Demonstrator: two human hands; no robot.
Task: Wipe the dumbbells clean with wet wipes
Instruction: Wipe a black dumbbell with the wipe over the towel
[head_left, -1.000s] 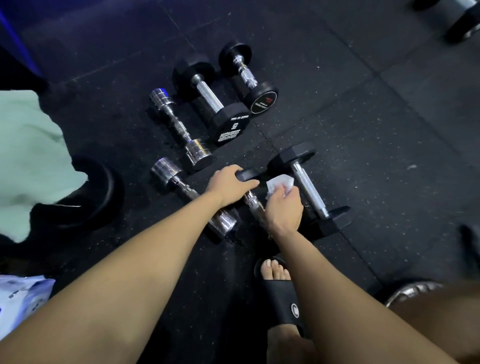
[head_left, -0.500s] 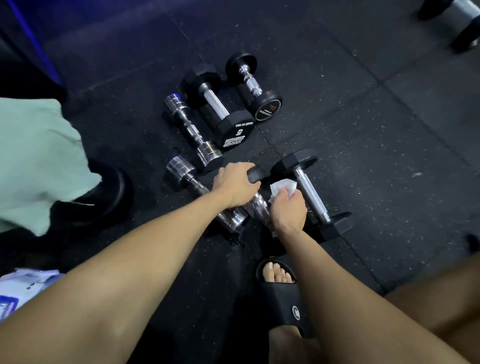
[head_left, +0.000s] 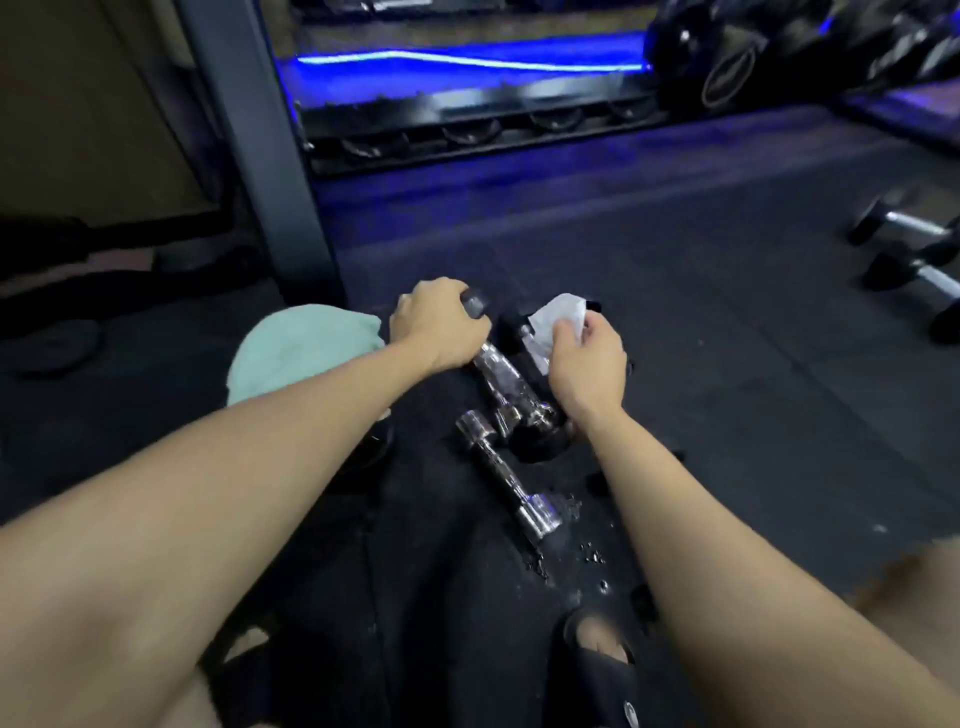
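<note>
Dumbbell (head_left: 501, 382) is gripped at its far end by the left hand (head_left: 439, 325) — a wet wipe (head_left: 556, 319) is pinched in the right hand (head_left: 589, 364).

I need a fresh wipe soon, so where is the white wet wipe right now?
In the head view, the white wet wipe sits just right of centre, pinched in the right hand above the chrome-handled dumbbell that the left hand grips.

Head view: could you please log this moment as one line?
left hand: grips dumbbell by its far end | right hand: pinches wet wipe | chrome dumbbell: on floor, untouched
</note>
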